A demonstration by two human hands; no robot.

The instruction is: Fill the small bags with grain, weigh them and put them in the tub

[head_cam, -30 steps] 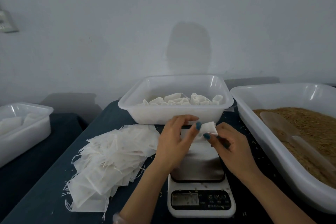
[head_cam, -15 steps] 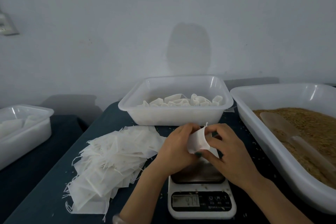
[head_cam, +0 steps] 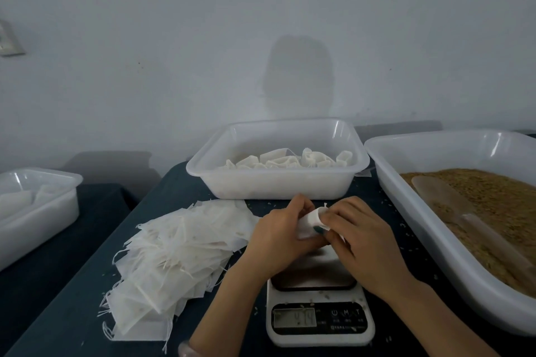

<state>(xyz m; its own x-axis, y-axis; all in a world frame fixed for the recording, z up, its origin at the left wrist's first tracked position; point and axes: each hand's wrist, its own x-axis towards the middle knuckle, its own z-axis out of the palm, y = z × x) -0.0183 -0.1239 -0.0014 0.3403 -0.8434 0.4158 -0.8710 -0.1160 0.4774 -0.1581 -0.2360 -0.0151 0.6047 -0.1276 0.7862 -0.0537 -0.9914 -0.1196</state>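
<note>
A small hand-packing workroom is showing here: a bare pale wall [head_cam: 174, 38] is backing a surface [head_cam: 72, 313] that is wearing a dark cloth, and packing gear is crowding it. A digital kitchen scale [head_cam: 320, 324] is sitting at the near edge, a heap of empty white bags [head_cam: 179, 255] is lying to its left, a white plastic tub [head_cam: 278, 185] is holding filled bags [head_cam: 290, 161], and a bigger tub [head_cam: 435, 255] is holding loose brown grain [head_cam: 493, 200] with a scoop [head_cam: 441, 197] lying in it
</note>
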